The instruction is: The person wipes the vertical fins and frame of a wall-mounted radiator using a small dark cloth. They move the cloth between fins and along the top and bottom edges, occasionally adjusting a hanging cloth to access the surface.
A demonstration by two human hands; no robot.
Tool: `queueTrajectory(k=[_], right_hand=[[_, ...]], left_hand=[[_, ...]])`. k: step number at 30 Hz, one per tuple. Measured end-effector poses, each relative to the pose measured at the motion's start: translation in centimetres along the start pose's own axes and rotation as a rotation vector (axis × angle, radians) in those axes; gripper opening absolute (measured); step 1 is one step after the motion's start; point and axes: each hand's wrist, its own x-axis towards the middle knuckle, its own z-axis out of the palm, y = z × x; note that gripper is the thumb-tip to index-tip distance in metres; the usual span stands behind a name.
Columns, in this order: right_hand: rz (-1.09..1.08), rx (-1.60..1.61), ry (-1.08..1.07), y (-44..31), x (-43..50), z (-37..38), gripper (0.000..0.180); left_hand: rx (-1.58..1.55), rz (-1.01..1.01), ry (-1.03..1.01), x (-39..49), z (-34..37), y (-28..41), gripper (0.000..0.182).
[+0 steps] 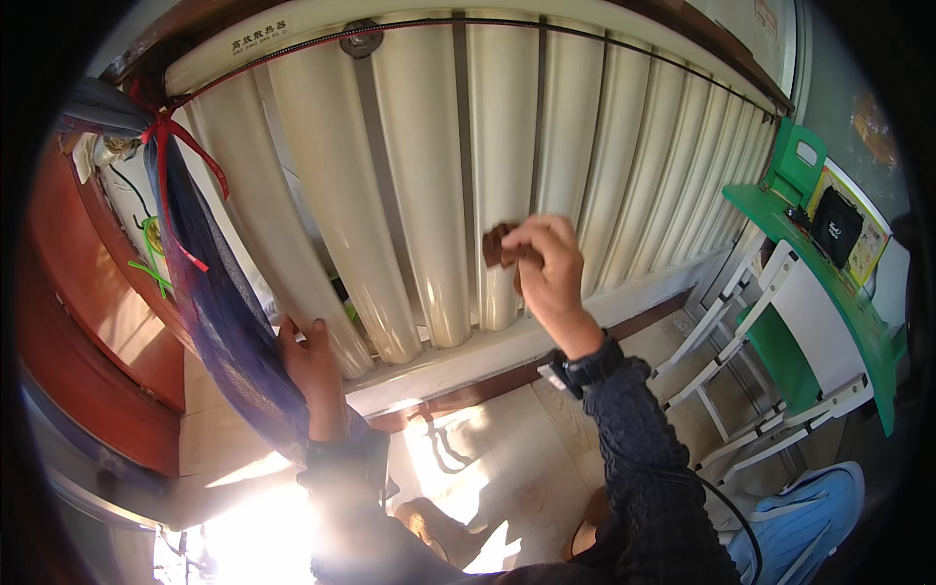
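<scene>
My right hand (548, 270) is raised in front of a cream column radiator (424, 183) and grips a brown cloth (499, 245), slightly blurred, between thumb and fingers. My left hand (311, 362) rests near the bottom of the radiator's leftmost column, its fingertips at the column's edge. Whether it holds anything there cannot be told. Beside the left hand hangs a sheer blue-purple curtain (227, 329), gathered at the top by a red ribbon (167, 126). A dark cord runs across the top of the radiator.
On the right stand a green-topped child's desk (855, 322) with a black pouch (837, 225) on it and a white-framed chair (797, 314). A light blue bag (804, 519) lies at the lower right. Red-brown wooden furniture (117, 292) stands at the left. Bright sunlight falls on the floor (512, 446).
</scene>
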Motion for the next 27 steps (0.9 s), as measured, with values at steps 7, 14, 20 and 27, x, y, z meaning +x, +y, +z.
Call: queueTrajectory(k=[7, 14, 20, 27], right_hand=[[-0.801, -0.462, 0.359, -3.7, 20.8, 0.9, 0.025], [-0.646, -0.469, 0.263, -0.3, 12.3, 3.1, 0.034], [-0.374, -0.437, 0.005, 3.1, -3.3, 2.5, 0.036], [-0.124, -0.464, -0.303, 3.6, -13.9, 1.1, 0.031]], left_hand=[[-0.029, 0.008, -0.034, 0.0, -0.4, 0.1, 0.045], [-0.015, 0.04, -0.003, -0.4, -0.2, 0.1, 0.046], [0.041, 0.023, 0.029, -0.1, 0.0, -0.5, 0.047], [0.061, 0.072, 0.049, 0.1, 0.1, -0.9, 0.046]])
